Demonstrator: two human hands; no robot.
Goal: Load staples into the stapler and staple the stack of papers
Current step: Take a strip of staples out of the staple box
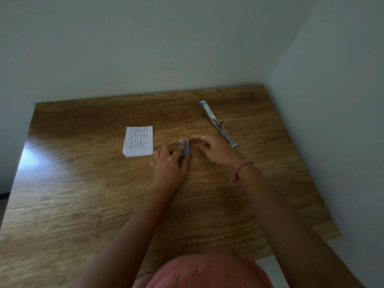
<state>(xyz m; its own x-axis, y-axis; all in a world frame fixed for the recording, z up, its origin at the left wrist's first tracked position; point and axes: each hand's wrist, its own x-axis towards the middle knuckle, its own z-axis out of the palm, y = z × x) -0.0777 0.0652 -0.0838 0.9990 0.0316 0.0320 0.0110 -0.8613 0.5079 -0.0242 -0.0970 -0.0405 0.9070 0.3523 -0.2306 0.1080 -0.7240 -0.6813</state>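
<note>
On the brown wood-grain table (83,183), the left hand (169,163) pins the small blue staple box (184,146) under curled fingers, the right hand (216,149) loosely spread beside it, between the lined handwritten paper stack (138,141) and the opened blue-and-silver stapler (217,123).

The desk (83,194) shows brown wood grain. The papers (138,141) are white, ruled, with dark handwriting. The stapler (217,122) is silver with blue ends. The staple box (185,147) is pale blue. A pink wristband (240,169) circles the right wrist.
</note>
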